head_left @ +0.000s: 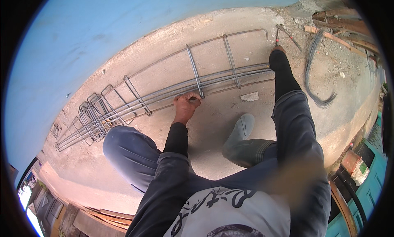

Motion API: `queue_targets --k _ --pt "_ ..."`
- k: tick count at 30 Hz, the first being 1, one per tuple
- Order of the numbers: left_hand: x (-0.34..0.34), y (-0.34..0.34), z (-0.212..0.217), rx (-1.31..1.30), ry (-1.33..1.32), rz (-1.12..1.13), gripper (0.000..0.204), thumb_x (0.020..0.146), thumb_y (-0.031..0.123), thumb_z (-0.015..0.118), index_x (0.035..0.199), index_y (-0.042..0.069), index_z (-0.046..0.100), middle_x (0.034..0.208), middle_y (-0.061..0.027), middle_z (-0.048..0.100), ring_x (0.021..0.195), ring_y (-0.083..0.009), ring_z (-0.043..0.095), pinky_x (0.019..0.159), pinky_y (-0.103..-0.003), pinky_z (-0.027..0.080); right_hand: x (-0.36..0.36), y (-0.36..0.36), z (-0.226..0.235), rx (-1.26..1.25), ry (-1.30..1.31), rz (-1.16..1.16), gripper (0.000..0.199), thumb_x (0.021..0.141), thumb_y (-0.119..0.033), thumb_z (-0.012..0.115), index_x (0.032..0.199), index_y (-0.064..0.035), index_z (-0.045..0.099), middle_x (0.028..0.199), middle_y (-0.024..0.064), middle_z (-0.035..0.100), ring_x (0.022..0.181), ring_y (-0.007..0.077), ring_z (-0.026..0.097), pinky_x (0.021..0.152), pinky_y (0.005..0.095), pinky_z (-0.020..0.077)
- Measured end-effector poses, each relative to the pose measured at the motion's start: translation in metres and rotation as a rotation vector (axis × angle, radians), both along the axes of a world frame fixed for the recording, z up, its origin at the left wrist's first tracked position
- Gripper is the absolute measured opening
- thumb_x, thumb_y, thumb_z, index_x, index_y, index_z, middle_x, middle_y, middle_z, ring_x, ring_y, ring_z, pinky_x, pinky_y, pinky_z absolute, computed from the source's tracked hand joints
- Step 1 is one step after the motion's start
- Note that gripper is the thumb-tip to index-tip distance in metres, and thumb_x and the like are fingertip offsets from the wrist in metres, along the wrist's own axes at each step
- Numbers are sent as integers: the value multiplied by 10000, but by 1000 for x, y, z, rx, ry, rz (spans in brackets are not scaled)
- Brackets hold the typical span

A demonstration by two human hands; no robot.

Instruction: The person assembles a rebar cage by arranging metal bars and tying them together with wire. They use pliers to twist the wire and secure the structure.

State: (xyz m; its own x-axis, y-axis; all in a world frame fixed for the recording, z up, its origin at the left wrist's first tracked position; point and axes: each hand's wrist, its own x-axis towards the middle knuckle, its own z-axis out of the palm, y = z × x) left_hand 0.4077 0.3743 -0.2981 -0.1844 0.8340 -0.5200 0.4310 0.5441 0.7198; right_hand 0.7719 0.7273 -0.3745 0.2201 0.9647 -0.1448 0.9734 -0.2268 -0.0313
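Long grey metal rods (172, 91) lie in a bundle across the middle, on rough sandy ground (230, 113). The left hand (186, 105) grips one bent wire loop (195, 74). The right hand (278, 50), upper right, is mostly hidden by its sleeve; its grip is unclear.

- Pale concrete floor (230, 118), sunlit and dusty.
- Blue-painted wall (82, 27) along the far edge.
- Rubble and timber scraps (340, 19) at upper right.
- Teal structure (369, 187) at lower right.
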Motion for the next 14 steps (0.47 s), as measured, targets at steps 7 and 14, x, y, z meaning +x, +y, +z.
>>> queue_targets --k 7,14 --pt "11 29 11 -121 -151 199 128 817 188 664 881 85 704 917 -42 718 925 -141 631 931 -326 425 21 46 18 -47 148 -444 393 932 -311 489 1165 -48 664 1130 191 697 1075 338 668 934 448 507" --pt "-7 84 34 386 -112 561 218 827 137 653 1028 64 690 983 -108 732 877 -230 664 830 -326 479 49 67 93 324 155 -177 450 911 -423 586 1224 -109 664 1039 205 718 997 369 689 878 439 533"
